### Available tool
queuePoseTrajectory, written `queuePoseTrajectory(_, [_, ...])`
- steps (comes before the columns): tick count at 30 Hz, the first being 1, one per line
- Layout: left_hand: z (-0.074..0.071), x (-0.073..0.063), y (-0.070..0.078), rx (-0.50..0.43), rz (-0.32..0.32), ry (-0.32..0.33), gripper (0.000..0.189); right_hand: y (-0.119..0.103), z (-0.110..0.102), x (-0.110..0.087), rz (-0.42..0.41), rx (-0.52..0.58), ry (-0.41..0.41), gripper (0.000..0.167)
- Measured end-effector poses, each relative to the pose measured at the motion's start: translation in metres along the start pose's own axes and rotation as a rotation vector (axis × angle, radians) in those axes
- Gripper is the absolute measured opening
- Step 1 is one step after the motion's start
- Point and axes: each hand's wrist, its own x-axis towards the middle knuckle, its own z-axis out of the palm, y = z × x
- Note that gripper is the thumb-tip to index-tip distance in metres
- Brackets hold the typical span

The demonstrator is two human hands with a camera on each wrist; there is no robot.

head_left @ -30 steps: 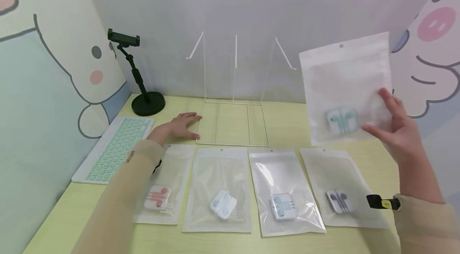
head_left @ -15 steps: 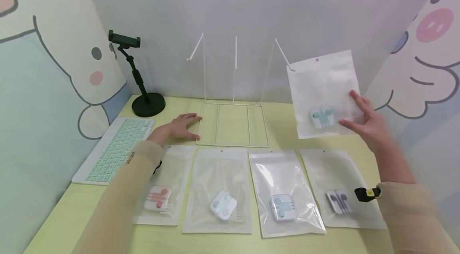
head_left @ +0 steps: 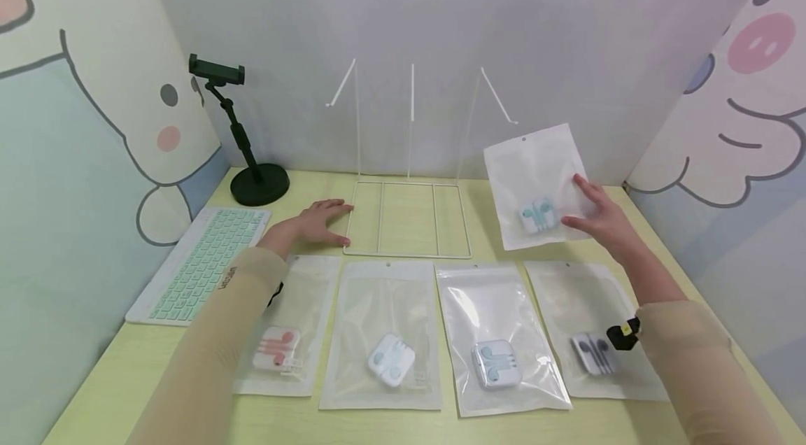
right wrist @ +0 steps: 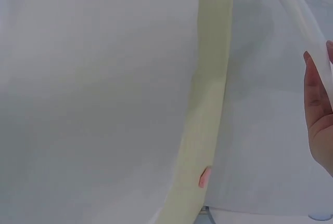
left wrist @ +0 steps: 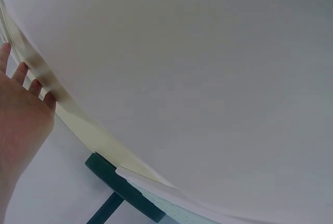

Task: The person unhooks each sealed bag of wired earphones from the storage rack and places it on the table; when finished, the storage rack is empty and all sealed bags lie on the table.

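Note:
My right hand (head_left: 607, 224) pinches the right edge of a white zip bag (head_left: 525, 172) between thumb and fingers. The bag is held up, slightly tilted, with a hang hole at its top and a case of teal earphones (head_left: 539, 216) inside. It hangs to the right of a white wire display rack (head_left: 412, 92) with three upright prongs. At the left side of the rack's base, my left hand (head_left: 311, 223) rests on the table, its fingertips and thumb right at the wire. In the right wrist view the bag's edge (right wrist: 307, 26) passes between the fingers.
Several bagged earphones lie in a row in front: pink (head_left: 277, 347), pale blue (head_left: 391, 359), blue (head_left: 496, 364) and dark grey (head_left: 592, 353). A mint keyboard (head_left: 210, 259) and a black phone stand (head_left: 259, 185) are at left. Walls (head_left: 434, 4) enclose the table's back and sides.
The right hand has carried the held bag leftward, lower and farther from the camera, toward the rack's right side. The left hand has stayed at the rack's base.

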Motion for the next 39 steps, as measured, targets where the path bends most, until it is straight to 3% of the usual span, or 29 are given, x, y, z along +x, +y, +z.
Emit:
queuePoseTrajectory(9, [0.001,0.001,-0.002,0.005,0.018,0.010,0.088,0.013,0.010,0.015,-0.023,-0.071,-0.101,0.095])
queuePoseTrajectory(17, [0.002,-0.001,-0.005,-0.043,0.040,0.018,0.091,0.021,0.015,0.022,-0.066,-0.260,-0.149,0.095])
queuePoseTrajectory(26, [0.004,0.006,-0.012,0.009,0.012,-0.001,0.089,0.038,0.012,0.027,-0.067,-0.323,-0.284,0.101])
queuePoseTrajectory(33, [0.003,0.005,-0.011,0.009,0.014,-0.003,0.089,0.045,0.011,0.026,-0.048,-0.402,-0.331,0.105])
queuePoseTrajectory(39, [0.004,0.006,-0.011,0.015,0.014,0.001,0.091,0.044,0.014,0.024,-0.050,-0.422,-0.359,0.098])
